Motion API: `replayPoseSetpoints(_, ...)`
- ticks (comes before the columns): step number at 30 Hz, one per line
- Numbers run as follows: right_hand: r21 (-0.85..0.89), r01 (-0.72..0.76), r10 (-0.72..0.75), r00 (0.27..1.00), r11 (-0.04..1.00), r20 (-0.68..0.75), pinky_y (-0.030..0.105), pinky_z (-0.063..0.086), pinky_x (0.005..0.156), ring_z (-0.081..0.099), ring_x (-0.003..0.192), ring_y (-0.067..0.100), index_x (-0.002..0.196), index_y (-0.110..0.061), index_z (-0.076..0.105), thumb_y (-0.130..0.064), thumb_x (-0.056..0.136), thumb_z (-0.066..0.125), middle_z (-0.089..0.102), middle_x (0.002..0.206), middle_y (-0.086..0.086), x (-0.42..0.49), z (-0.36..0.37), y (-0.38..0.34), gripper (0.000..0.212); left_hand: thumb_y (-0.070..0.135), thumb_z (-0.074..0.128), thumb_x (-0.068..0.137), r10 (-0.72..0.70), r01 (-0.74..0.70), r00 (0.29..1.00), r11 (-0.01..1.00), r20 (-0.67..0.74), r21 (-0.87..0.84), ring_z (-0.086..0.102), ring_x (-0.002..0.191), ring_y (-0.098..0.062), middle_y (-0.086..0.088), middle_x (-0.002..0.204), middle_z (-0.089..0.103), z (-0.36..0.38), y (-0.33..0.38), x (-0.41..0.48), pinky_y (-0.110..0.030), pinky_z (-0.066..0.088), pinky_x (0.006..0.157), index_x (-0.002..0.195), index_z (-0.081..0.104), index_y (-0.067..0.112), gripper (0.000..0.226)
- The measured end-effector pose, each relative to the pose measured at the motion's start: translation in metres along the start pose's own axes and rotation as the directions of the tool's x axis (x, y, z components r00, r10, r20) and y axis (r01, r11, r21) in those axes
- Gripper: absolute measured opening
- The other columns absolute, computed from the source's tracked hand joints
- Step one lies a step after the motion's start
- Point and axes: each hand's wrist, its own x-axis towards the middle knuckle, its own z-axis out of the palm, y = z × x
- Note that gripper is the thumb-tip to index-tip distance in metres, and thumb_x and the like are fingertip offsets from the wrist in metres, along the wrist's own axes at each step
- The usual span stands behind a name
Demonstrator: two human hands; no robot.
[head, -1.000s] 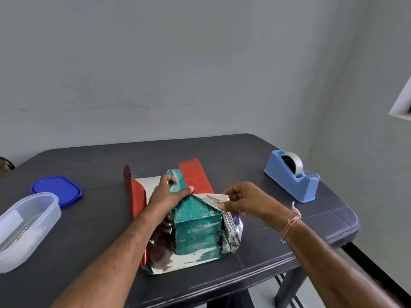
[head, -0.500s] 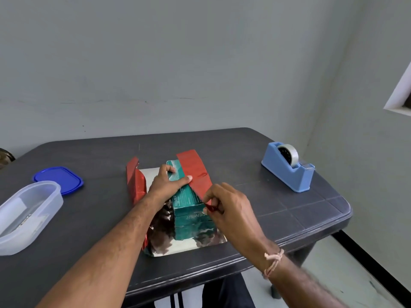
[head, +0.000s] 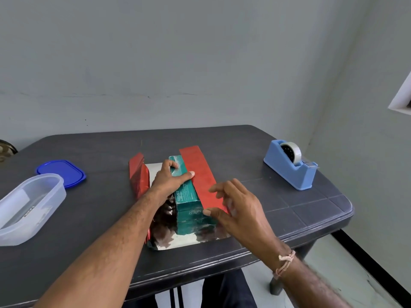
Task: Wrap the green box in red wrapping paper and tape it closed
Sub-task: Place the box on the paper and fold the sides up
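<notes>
The green box (head: 186,196) lies lengthwise on the wrapping paper, whose silver inner side (head: 178,242) faces up in front of it. One red flap (head: 198,172) is folded up over the box's right side and the right part of its top. Another red flap (head: 139,174) stands up on the left. My left hand (head: 169,180) grips the far half of the box, with the thumb tip at the edge of the right flap. With fingers spread, my right hand (head: 238,210) rests against the right flap near the box's front corner, the thumb touching the flap's lower end.
A blue tape dispenser (head: 291,170) with a roll of clear tape stands at the table's right side. On the left are a blue lid (head: 61,172) and a clear plastic container (head: 29,205). The dark table (head: 100,152) ends close below the paper.
My right hand folded the right flap from silver-side-up over onto the box, then let go of its pinch and spread its fingers. My left hand stayed on the box.
</notes>
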Motion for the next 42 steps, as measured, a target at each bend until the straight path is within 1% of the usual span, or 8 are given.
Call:
replayPoseSetpoints(3,-0.102,0.006,0.008,0.991,0.995,0.134,0.026,0.055,0.072,0.057,0.091,0.004,0.126,-0.027,0.057,-0.035,0.087,0.078,0.055,0.109,-0.013,-0.003,0.003,0.005,0.045,0.048,0.084,0.081,-0.005,0.005,1.0,1.0,0.003,-0.008,0.068,0.094,-0.017,0.002,0.117,0.058,-0.001,-0.002,0.001,-0.039,0.059,0.085,0.113,0.046,0.026,0.055)
replayPoseSetpoints(6,0.179,-0.045,0.013,0.984,0.983,0.179,0.025,0.056,0.069,0.064,0.075,0.009,0.11,-0.018,0.07,-0.008,0.089,0.075,0.067,0.088,-0.009,-0.009,0.014,0.002,0.023,0.047,0.083,0.081,0.003,-0.003,1.0,1.0,0.006,-0.011,0.068,0.096,-0.018,0.0,0.12,0.058,0.0,-0.003,0.002,-0.035,0.059,0.08,0.113,0.046,0.026,0.054)
replayPoseSetpoints(10,0.455,-0.213,0.246,0.969,0.865,-0.016,0.024,0.056,0.073,0.068,0.082,0.008,0.104,-0.021,0.074,-0.015,0.095,0.071,0.074,0.093,-0.009,0.012,0.004,0.008,0.012,0.048,0.082,0.083,0.004,-0.004,1.0,1.0,0.027,-0.013,0.067,0.097,-0.018,0.0,0.12,0.057,-0.001,-0.004,0.002,-0.033,0.058,0.079,0.114,0.045,0.027,0.053)
replayPoseSetpoints(15,0.22,-0.288,0.26,0.954,0.932,0.148,0.026,0.051,0.1,0.054,0.115,-0.007,0.136,-0.039,0.06,-0.03,0.093,0.072,0.058,0.13,-0.019,0.051,0.0,0.044,0.045,0.056,0.082,0.077,-0.007,0.007,0.999,1.0,0.038,-0.004,0.066,0.102,-0.022,0.0,0.122,0.055,-0.002,-0.008,0.006,-0.041,0.059,0.087,0.104,0.044,0.037,0.05)
replayPoseSetpoints(23,0.015,-0.279,0.209,0.754,0.96,0.623,0.037,0.021,0.125,0.02,0.154,0.021,0.16,-0.046,0.003,-0.056,0.078,0.081,-0.006,0.17,-0.006,0.066,0.031,0.062,0.114,0.079,0.071,0.053,-0.064,0.064,0.998,0.998,0.02,0.01,0.061,0.11,-0.027,0.001,0.123,0.053,0.002,-0.012,0.005,-0.047,0.057,0.094,0.096,0.04,0.062,0.056)
replayPoseSetpoints(27,0.037,-0.341,0.239,0.729,0.939,0.641,0.034,0.012,0.126,0.002,0.157,0.018,0.161,-0.043,-0.001,-0.064,0.085,0.066,-0.024,0.167,-0.005,0.061,0.034,0.064,0.103,0.077,0.07,0.058,-0.07,0.07,0.997,0.998,0.023,0.0,0.058,0.114,-0.027,0.003,0.124,0.049,0.002,-0.013,0.003,-0.048,0.055,0.096,0.098,0.04,0.063,0.051)
replayPoseSetpoints(31,0.257,-0.462,0.269,0.797,0.849,0.541,0.022,0.009,0.116,-0.002,0.154,0.005,0.157,-0.047,0.023,-0.054,0.1,0.049,-0.007,0.17,-0.01,0.074,0.025,0.062,0.063,0.077,0.07,0.06,-0.077,0.076,0.997,0.997,0.032,0.01,0.06,0.112,-0.028,0.001,0.126,0.05,0.001,-0.013,0.004,-0.049,0.055,0.097,0.099,0.039,0.065,0.051)
replayPoseSetpoints(42,0.161,-0.487,0.312,0.744,0.858,0.591,0.039,0.013,0.128,0.001,0.157,0.011,0.161,-0.044,0.006,-0.062,0.089,0.063,-0.005,0.17,-0.009,0.082,0.044,0.067,0.094,0.057,0.076,0.079,-0.048,0.055,0.997,0.99,0.06,-0.127,0.062,0.112,-0.02,0.002,0.136,0.05,0.008,-0.005,-0.007,-0.033,0.057,0.085,0.107,0.043,0.058,0.044)
